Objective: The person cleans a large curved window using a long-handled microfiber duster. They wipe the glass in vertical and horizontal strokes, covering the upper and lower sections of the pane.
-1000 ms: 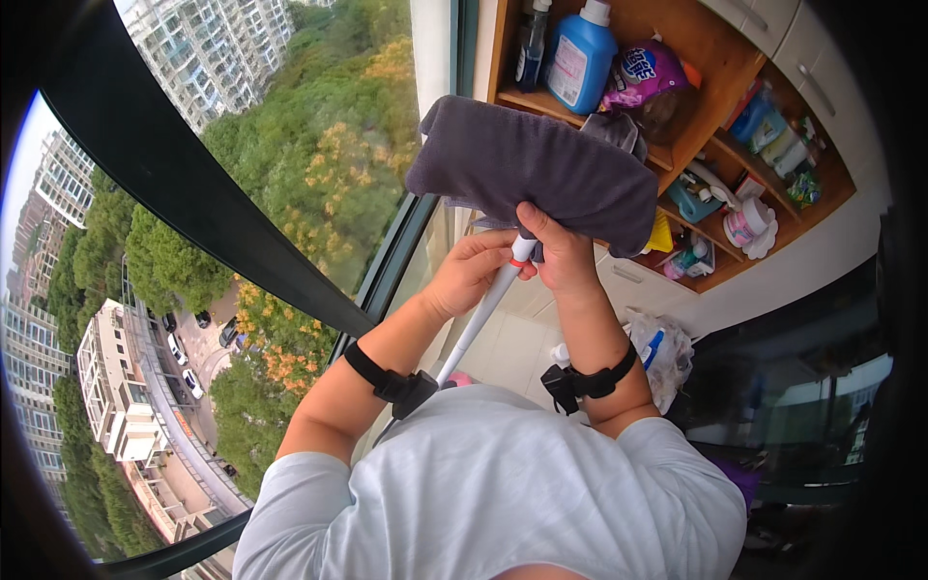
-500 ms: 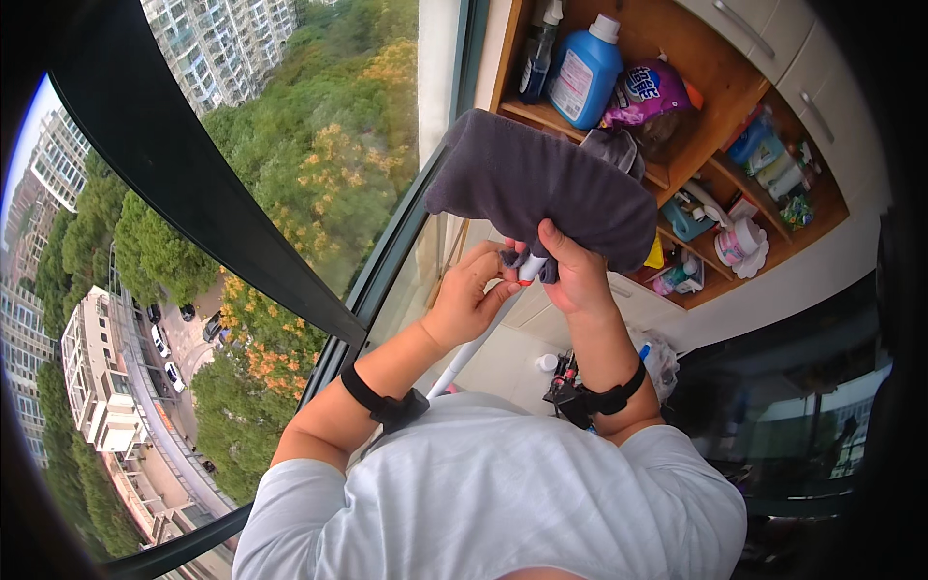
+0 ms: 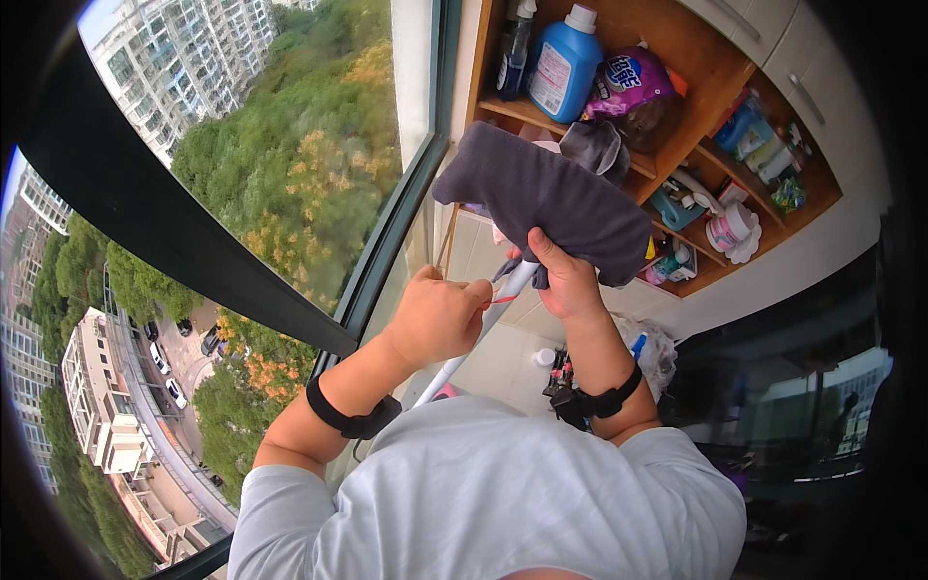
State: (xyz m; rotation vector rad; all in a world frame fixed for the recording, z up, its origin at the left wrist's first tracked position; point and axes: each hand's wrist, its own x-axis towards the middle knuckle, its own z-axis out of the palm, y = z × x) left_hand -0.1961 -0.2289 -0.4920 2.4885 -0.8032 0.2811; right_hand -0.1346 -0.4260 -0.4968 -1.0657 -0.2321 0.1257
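Beside bottle-filled wooden shelves (image 3: 696, 58), right hand (image 3: 565, 280) grips the grey mop head (image 3: 541, 198); left hand (image 3: 440, 314) pinches its white pole (image 3: 464, 348).

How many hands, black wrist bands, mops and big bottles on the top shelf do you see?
Hands: 2, the left hand and right hand gripping the pole
Black wrist bands: 2
Flat mop with grey cloth pad and white pole: 1
Big blue plastic detergent bottle: 1
Dark spray bottle: 1
Total: 7
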